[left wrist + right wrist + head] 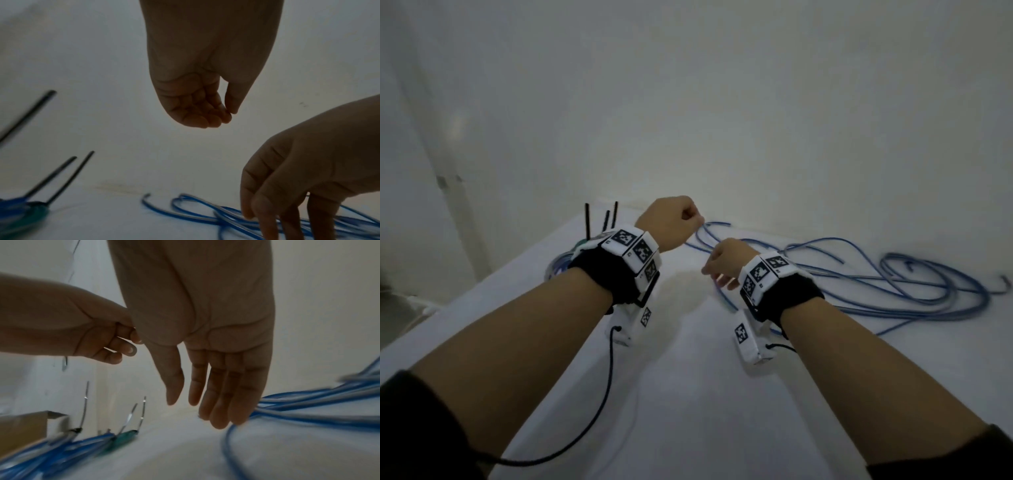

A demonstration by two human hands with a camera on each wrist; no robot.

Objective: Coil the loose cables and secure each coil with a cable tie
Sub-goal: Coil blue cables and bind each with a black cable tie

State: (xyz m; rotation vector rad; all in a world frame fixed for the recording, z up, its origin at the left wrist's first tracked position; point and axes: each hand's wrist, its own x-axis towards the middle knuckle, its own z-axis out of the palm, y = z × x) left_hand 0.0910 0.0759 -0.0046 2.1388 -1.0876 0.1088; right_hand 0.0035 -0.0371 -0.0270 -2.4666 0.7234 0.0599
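White table (688, 394) filled the lower view, set against a pale wall (756, 102); loose blue cable (914, 291) sprawled across its far right part in open loops, uncoiled, one end trailing toward the hands; bundled blue cables (61, 449) lay at the far left of the table, black cable ties (606, 219) sticking up from them — blurred, details unclear. Left hand (674, 222) hung above the table with fingers curled into the palm, thumb tip against them; nothing seen in its grasp. Right hand (726, 262) was released, fingers (226, 394) straight and pointing down — tips at the blue cable, contact uncertain.
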